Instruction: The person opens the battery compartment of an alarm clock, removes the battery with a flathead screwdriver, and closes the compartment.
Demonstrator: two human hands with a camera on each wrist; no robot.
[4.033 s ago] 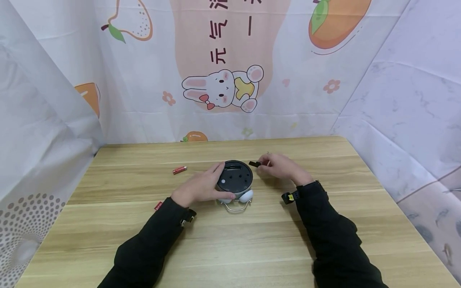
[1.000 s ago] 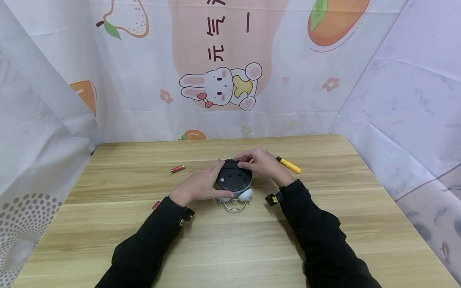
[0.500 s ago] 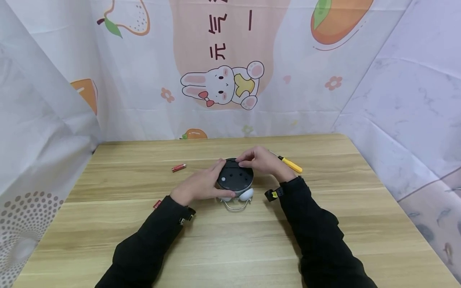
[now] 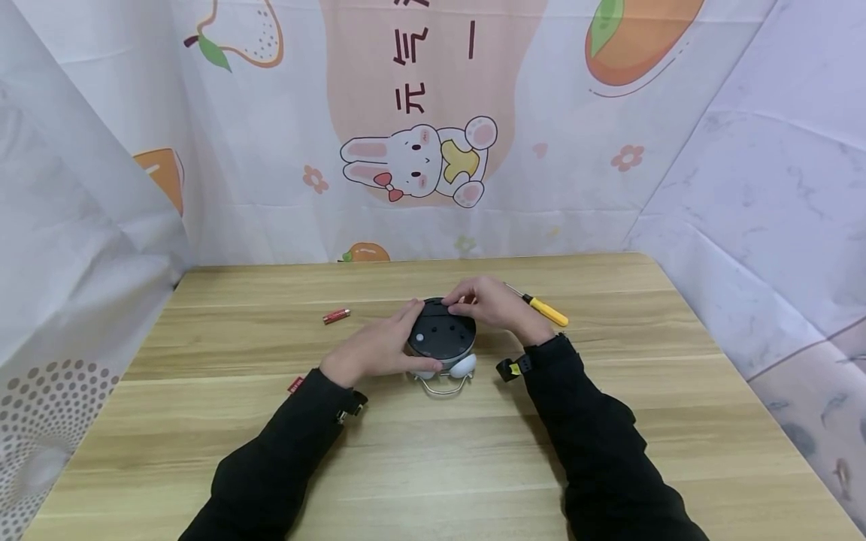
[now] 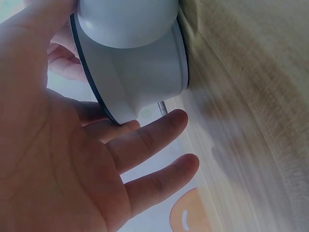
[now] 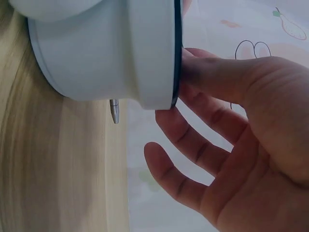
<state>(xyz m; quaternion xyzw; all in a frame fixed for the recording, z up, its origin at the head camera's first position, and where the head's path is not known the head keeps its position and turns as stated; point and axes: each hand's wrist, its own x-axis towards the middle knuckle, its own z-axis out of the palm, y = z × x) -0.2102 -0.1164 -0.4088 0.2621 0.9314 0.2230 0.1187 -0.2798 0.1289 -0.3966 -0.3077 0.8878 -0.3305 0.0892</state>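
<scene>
A twin-bell alarm clock (image 4: 443, 340) lies face down, its black back up and its white bells and wire handle toward the person. My left hand (image 4: 375, 348) grips its left side, thumb by a bell and fingers at the far rim. In the left wrist view, two fingers of that hand stick out free beside the white casing (image 5: 135, 72). At the far right of the clock's back, my right hand (image 4: 492, 304) has thumb and fingertips on the black battery cover (image 4: 435, 309). The right wrist view shows the thumb (image 6: 217, 72) against the back and other fingers curled near the rim.
A red battery (image 4: 336, 316) lies on the wooden table (image 4: 419, 466) left of the clock. Behind the right hand rests a yellow-handled screwdriver (image 4: 546, 310). A red tag (image 4: 295, 385) shows at the left sleeve. A printed curtain (image 4: 271, 150) hangs beyond the table's back edge.
My right hand has moved left, bringing the battery cover from beside the clock onto its back, where the compartment was open. The screwdriver has come into sight. My left hand holds its place.
</scene>
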